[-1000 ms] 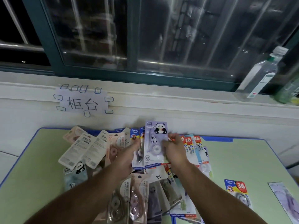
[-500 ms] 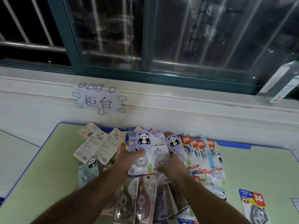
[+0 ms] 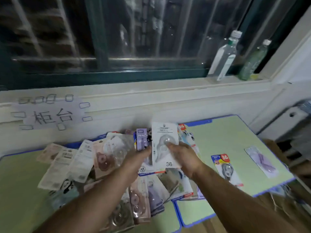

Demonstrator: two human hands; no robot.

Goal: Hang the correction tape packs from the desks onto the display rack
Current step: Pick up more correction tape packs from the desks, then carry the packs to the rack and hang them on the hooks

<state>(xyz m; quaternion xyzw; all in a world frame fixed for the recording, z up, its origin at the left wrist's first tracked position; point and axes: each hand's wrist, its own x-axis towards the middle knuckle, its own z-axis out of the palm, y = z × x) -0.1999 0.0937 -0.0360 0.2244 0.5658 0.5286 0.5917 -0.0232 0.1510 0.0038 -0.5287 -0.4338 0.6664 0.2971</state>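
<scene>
Both hands hover over the pile of correction tape packs (image 3: 101, 158), heaped along the far edge of the left desk (image 3: 20, 182) and spilling to the seam with the right desk (image 3: 227, 137); right hand (image 3: 183, 158) is clamped on a white pack marked 36 (image 3: 164, 132), thumb on the front blister, fingers behind the card; pack is upright and face-on, probably to keep the top end clear for a hook and the label readable; left hand (image 3: 134, 163) pinches a purple PANDA pack (image 3: 141, 140) by its lower part, also upright, just beside and partly behind the white pack's left edge; another card with a blue strip shows under the left fingers, cannot tell if held or lying on the pile; judged step: gathering packs into a same-facing stack for carrying; display rack not in view, nothing seen hung; most packs are on the desk, overlapping, some back-side up; two strays lie flat on the right desk, well apart from the pile: a red-and-blue 36 pack (image 3: 225, 167) near the front edge, a pale purple pack (image 3: 262, 161) near the right edge; risk: slick blister cards sliding out of a two-hand stack; taped paper sign (image 3: 50, 115) on the wall, two clear bottles (image 3: 223, 56) on the windowsill; frame is blurred.
</scene>
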